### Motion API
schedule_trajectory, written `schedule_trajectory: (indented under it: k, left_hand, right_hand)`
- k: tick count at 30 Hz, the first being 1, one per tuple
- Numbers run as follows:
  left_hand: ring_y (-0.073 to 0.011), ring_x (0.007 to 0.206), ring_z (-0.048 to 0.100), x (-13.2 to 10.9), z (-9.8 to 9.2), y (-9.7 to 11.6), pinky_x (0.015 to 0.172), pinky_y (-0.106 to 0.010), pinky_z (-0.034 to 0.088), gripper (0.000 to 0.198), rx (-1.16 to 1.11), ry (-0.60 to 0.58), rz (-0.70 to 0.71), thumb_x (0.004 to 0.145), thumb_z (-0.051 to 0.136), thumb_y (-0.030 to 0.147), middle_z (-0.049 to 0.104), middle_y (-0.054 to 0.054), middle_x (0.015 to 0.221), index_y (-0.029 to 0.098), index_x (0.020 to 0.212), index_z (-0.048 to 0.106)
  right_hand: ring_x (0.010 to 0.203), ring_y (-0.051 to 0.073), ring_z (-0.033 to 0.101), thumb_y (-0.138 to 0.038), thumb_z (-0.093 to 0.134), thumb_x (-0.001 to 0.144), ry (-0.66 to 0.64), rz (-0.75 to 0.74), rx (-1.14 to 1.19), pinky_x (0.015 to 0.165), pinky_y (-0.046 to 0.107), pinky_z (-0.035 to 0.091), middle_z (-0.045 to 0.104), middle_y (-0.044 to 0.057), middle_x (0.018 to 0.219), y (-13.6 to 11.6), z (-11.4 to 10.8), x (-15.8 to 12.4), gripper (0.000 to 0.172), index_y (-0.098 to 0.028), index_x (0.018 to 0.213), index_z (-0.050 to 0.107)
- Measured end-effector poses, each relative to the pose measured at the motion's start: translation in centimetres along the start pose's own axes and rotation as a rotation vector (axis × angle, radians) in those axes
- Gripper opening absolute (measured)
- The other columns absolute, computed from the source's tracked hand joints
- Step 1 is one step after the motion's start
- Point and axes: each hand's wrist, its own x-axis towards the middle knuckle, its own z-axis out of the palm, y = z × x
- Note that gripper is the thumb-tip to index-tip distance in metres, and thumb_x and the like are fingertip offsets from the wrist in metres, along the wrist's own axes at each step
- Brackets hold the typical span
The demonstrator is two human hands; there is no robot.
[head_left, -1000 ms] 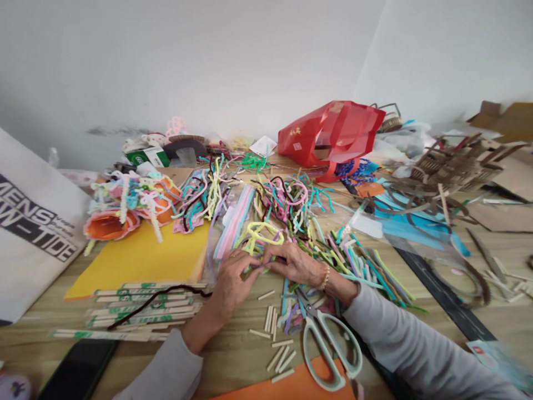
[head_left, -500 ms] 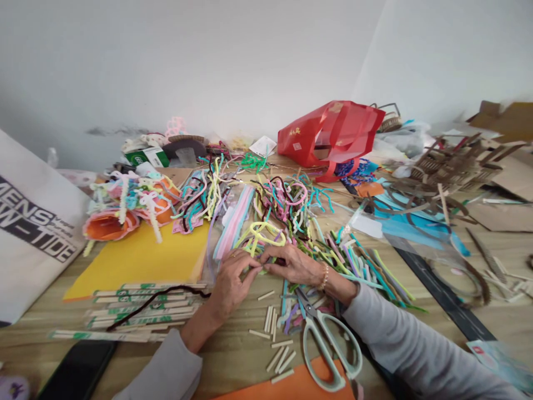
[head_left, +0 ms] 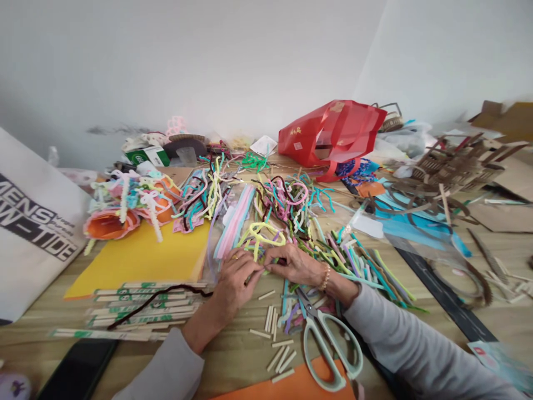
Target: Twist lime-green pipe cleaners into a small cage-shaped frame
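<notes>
My left hand [head_left: 239, 278] and my right hand [head_left: 291, 264] meet at the fingertips over the middle of the table, both pinched closed. A dark brown pipe cleaner [head_left: 158, 294] runs from the left across wrapped chopsticks and disappears at my left hand. A dark bit shows between the right thumb and forefinger, apparently the same strand; the fingers hide most of it. Just beyond the fingertips lies a bent yellow pipe cleaner loop [head_left: 266, 230]. White-handled scissors [head_left: 318, 325] lie below my right wrist, their blades partly over short pipe cleaner scraps [head_left: 291, 316].
Wrapped chopsticks [head_left: 137, 311] and a black phone [head_left: 79, 369] lie at left, near yellow sheets [head_left: 145, 258]. Short wooden sticks [head_left: 270, 319] are scattered in front. Pipe cleaner piles [head_left: 287, 203] spread behind the hands. A red bag [head_left: 308, 133] stands at the back; a white bag [head_left: 37, 266] borders the left.
My left hand has rolled slightly, its fingers curling more over the pinch, and the dark brown pipe cleaner has shifted slightly with it. The right hand stays nearly in place.
</notes>
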Motion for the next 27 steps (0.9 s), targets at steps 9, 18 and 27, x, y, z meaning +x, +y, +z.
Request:
schedule_trajectory:
  k: [9, 18, 27]
  left_hand:
    - [-0.0181, 0.073, 0.061, 0.27, 0.16, -0.05, 0.081, -0.035, 0.047, 0.015, -0.054, 0.006, -0.131, 0.077, 0.055, 0.013, 0.066, -0.002, 0.070, 0.020, 0.065, 0.058]
    - [-0.0179, 0.072, 0.062, -0.15, 0.76, -0.04, 0.084, -0.036, 0.047, 0.015, 0.054, -0.026, -0.105, 0.082, 0.051, 0.012, 0.067, -0.002, 0.070, 0.021, 0.073, 0.058]
    - [-0.0196, 0.075, 0.063, 0.13, 0.57, -0.11, 0.075, -0.032, 0.050, 0.011, 0.024, -0.016, -0.221, 0.077, 0.056, 0.010, 0.067, -0.003, 0.072, 0.019, 0.072, 0.059]
  right_hand:
    - [0.052, 0.010, 0.043, -0.017, 0.052, 0.085, 0.063, -0.052, -0.158, 0.053, 0.021, 0.034, 0.057, -0.001, 0.061, -0.12, 0.59, -0.16, 0.013, -0.017, 0.079, 0.063]
    - [0.057, 0.012, 0.048, -0.014, 0.049, 0.085, 0.064, -0.099, -0.228, 0.057, 0.022, 0.035, 0.059, 0.000, 0.065, 0.50, 0.66, -0.17, 0.012, -0.017, 0.081, 0.061]
    - [0.059, 0.014, 0.046, -0.018, 0.046, 0.088, 0.091, -0.174, -0.378, 0.057, 0.024, 0.032, 0.056, 0.002, 0.066, 0.33, 0.84, -0.10, 0.016, -0.017, 0.076, 0.057]
